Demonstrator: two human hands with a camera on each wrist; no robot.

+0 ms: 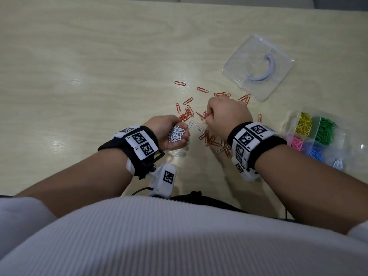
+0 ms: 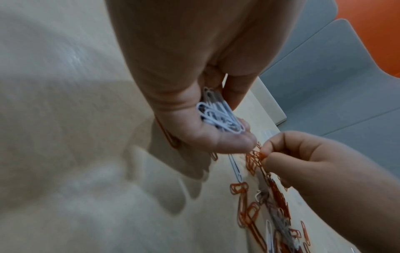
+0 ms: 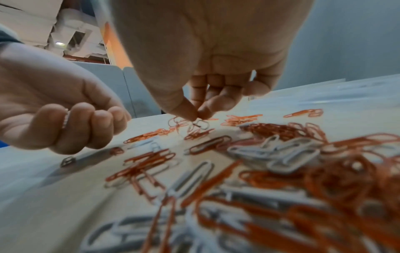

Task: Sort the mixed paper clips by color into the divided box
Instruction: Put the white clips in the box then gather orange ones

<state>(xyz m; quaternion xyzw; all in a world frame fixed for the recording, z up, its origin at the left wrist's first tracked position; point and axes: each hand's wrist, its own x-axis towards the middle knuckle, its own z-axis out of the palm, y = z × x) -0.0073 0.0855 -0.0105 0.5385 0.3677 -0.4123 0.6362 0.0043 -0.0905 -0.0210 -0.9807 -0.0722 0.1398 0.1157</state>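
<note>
My left hand is cupped, fingers curled round a bunch of white paper clips. Just to its right, my right hand reaches down into the loose pile and pinches orange clips between thumb and forefinger. Orange and white clips lie scattered on the table around and under both hands. The clear divided box sits at the right with yellow, green, pink, blue and a few white clips in separate compartments.
The box's clear lid, with a lilac curved piece on it, lies beyond the pile at the upper right. The pale wooden table stretches bare to the left and far side. My torso is close against the near edge.
</note>
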